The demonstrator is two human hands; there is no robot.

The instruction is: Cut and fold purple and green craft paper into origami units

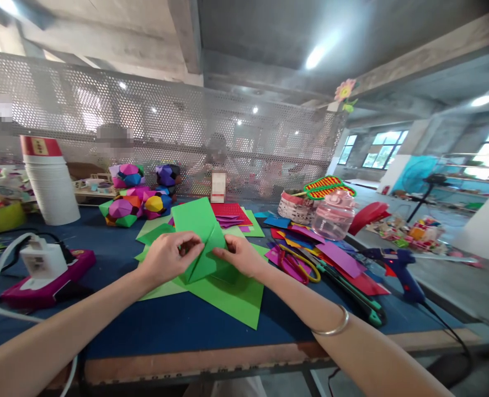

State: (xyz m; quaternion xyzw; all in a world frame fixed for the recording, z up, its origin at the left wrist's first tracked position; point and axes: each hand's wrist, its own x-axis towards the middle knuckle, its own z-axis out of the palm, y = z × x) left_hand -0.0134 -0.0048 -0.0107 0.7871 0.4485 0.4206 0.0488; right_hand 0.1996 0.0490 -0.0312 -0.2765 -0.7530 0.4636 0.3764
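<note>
A sheet of green paper point(197, 220), partly folded with a slanting crease, is held up between both hands over the table. My left hand point(173, 255) pinches it near the middle, thumb and forefinger at the fold. On the other side, my right hand point(241, 255) grips the right edge, thumb in front and fingers behind. Beneath lie more green sheets point(240, 303), one with a corner pointing toward me. Red and purple paper pieces point(230, 214) are stacked just behind the held sheet.
Folded paper balls point(122, 209) and a stack of paper cups point(52, 190) stand back left, beyond a power strip point(46, 281). On the right are scissors point(298, 264), coloured paper point(341, 259), a clear bottle point(333, 218) and a glue gun point(402, 267). A perforated screen point(165, 121) rises behind.
</note>
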